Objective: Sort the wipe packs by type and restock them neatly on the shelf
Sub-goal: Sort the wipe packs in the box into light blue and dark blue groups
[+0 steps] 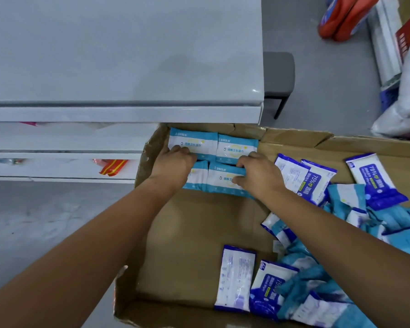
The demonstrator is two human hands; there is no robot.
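Four light-blue wipe packs lie in a two-by-two block in the far left corner of an open cardboard box (pixel 199 233). My left hand (pixel 173 166) lies over the front left pack (pixel 198 176), its fingers curled at that pack's far edge. My right hand (pixel 258 174) pinches the front right pack (pixel 219 179) between thumb and fingers. The two back packs (pixel 192 144) lie flat against the box wall. Dark-blue 75% alcohol wipe packs (pixel 374 178) and more light-blue ones (pixel 301 287) are heaped loosely along the box's right side.
A white shelf unit (pixel 123 55) overhangs the box's far left corner; its lower shelves (pixel 64 140) hold a red-and-yellow packet (pixel 113 166). On the grey floor stand a grey stool (pixel 278 74), orange bottles (pixel 341 17) and a white plastic bag (pixel 407 102).
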